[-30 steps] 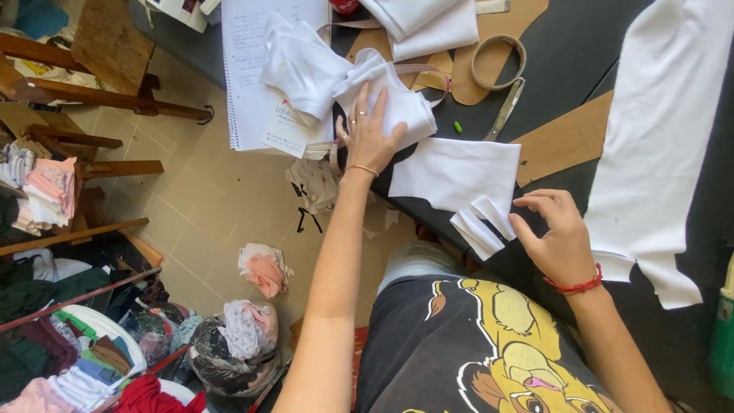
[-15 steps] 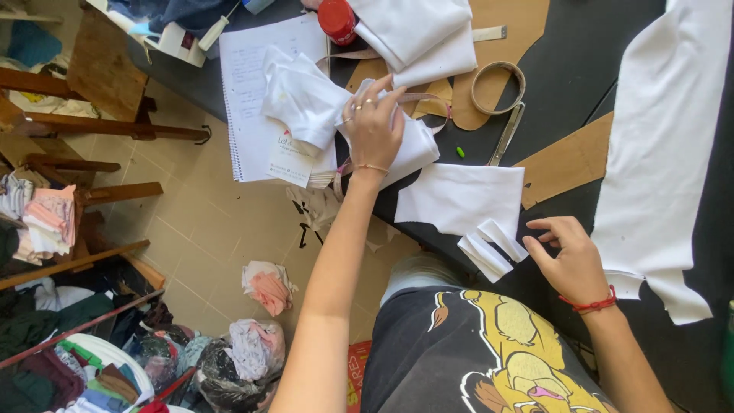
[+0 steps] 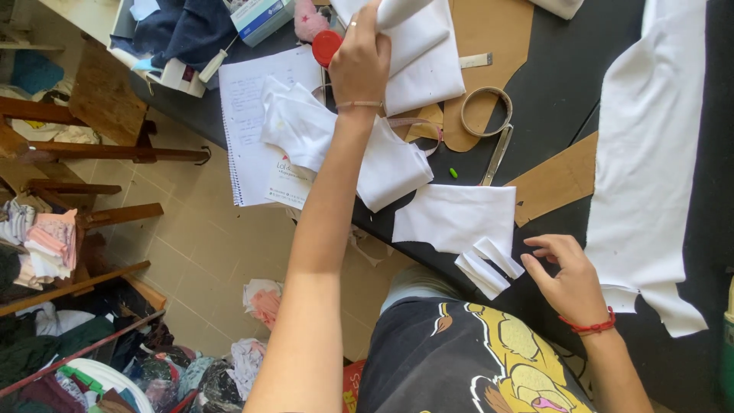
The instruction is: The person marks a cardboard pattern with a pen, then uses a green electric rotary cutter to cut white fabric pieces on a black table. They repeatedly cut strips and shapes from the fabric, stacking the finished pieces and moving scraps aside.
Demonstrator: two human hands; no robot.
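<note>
1. At the far edge of the dark table [image 3: 566, 84], my left hand [image 3: 361, 65] reaches out over a folded stack of white fabric [image 3: 424, 65]. Fingers curl onto a rolled white piece at the very top of frame; the grip looks closed on it, though the fingertips run out of view, so I cannot be sure how firm the hold is.
2. My right hand [image 3: 569, 283] rests near me, fingers loosely spread, holding nothing, just beside two small white strips [image 3: 489, 266] that lie at the corner of a cut white panel [image 3: 459, 216].
3. Between the hands: a crumpled white garment piece [image 3: 336, 141] overlapping a spiral notebook [image 3: 252, 115], a tape roll ring [image 3: 487, 111], a metal ruler [image 3: 497, 157], brown card patterns [image 3: 554, 182]. A long white fabric length [image 3: 650, 153] lies off to the right.
4. Judgement on doing this well: lift the top piece alone, pinching near its edge, so the folded stack beneath does not drag or unfold.
5. A red lid [image 3: 327, 47] sits touching my left wrist side; I would raise the hand straight rather than sweep sideways.
6. Keep the right hand flat by the strips so they stay aligned; they look light and could shift easily.
7. Bring the fabric over the tape ring, not through it.
</note>
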